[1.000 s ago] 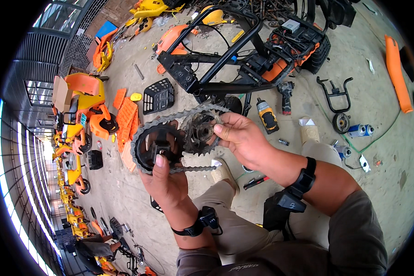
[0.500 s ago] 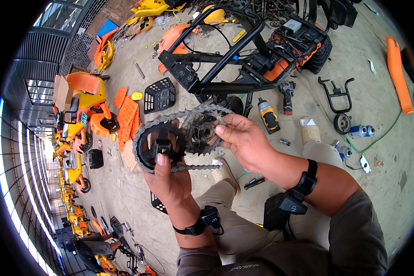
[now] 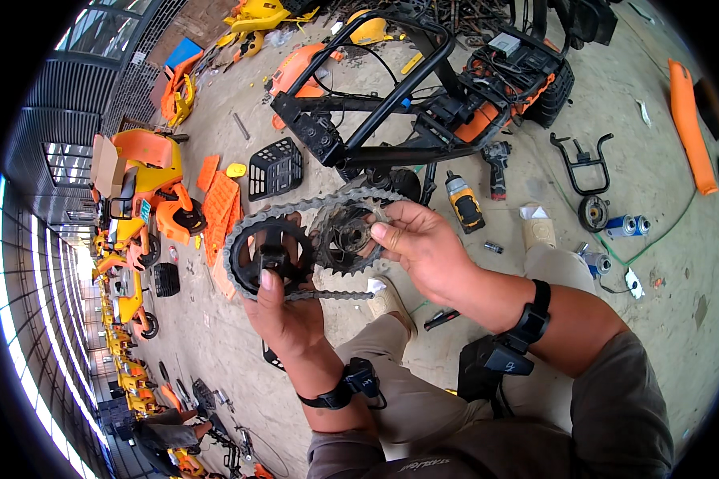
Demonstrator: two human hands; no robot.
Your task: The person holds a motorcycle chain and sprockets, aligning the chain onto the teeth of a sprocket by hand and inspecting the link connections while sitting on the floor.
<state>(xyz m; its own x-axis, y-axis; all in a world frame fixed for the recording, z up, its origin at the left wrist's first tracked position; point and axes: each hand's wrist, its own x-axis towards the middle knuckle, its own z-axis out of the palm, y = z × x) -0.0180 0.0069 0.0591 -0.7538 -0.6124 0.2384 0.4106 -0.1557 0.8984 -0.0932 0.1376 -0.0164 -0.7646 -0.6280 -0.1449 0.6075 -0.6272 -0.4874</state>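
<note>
A large black chainring (image 3: 295, 251), with a grey chain (image 3: 311, 199) looped over it, sits in my left hand (image 3: 284, 323), thumb on the dark middle part and fingers mostly hidden behind. My right hand (image 3: 419, 247) pinches a smaller, grimy toothed sprocket (image 3: 347, 239) at its right side, beside the chainring and inside the chain loop. The chain runs over both toothed parts along the top; its lower run hangs rightward above my shoe (image 3: 395, 303). Behind, on the floor, lie a yellow-and-black drill (image 3: 463, 199) and a black impact tool (image 3: 495, 168).
A stripped black scooter frame (image 3: 383, 104), black basket (image 3: 273, 168), orange panels (image 3: 216, 207), U-shaped black bracket (image 3: 583, 168), round hub (image 3: 591, 211), spray cans (image 3: 627, 225) and long orange part (image 3: 687, 128) surround me. Yellow scooters (image 3: 136, 207) line the left; another person (image 3: 168, 435) is at lower left.
Compared with half a second ago, both hands and the chained sprockets have shifted slightly to the left. The grips look the same.
</note>
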